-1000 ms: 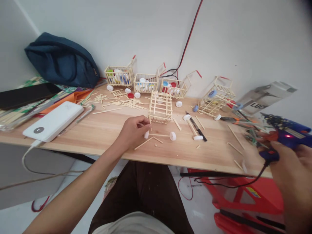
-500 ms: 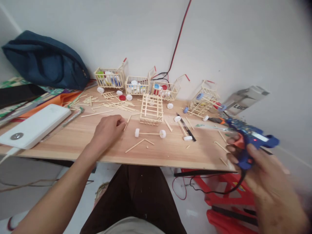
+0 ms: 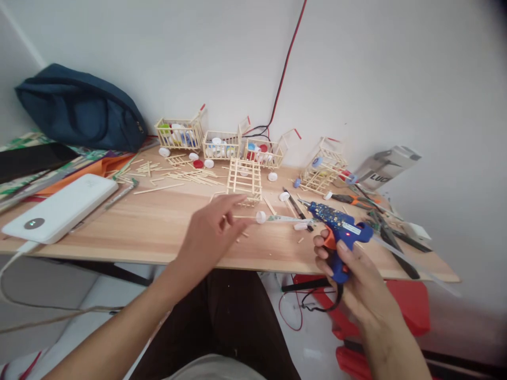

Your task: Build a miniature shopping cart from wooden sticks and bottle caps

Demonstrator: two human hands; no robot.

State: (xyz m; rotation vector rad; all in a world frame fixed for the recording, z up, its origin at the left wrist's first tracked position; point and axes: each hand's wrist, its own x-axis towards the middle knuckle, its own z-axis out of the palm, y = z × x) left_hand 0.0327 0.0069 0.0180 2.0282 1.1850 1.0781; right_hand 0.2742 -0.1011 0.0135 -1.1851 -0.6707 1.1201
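My left hand [image 3: 209,227] hovers over the front middle of the table, thumb and forefinger apart. Just by its thumb lies a stick axle with a white wheel [image 3: 260,217] at its right end; my hand hides the other end. Behind the fingers rests a small basket frame of thin wooden sticks [image 3: 244,179]. My right hand [image 3: 352,261] grips a blue hot glue gun [image 3: 336,227] by the handle, fingers at its orange trigger. The nozzle points left, above a black pen [image 3: 295,203] and a second wheeled axle, whose near white wheel [image 3: 301,226] shows.
Several finished stick carts [image 3: 180,134] holding coloured caps line the wall. Loose sticks [image 3: 194,177] are scattered at left centre. A white power bank [image 3: 61,208] and blue bag [image 3: 83,108] occupy the left; pliers [image 3: 348,199], black-handled tools [image 3: 398,250] and a box [image 3: 390,166] sit at right.
My left hand has moved right, from the loose stick to above the wheeled axle, and its fingers have spread. My right hand has brought the glue gun left, over the table.
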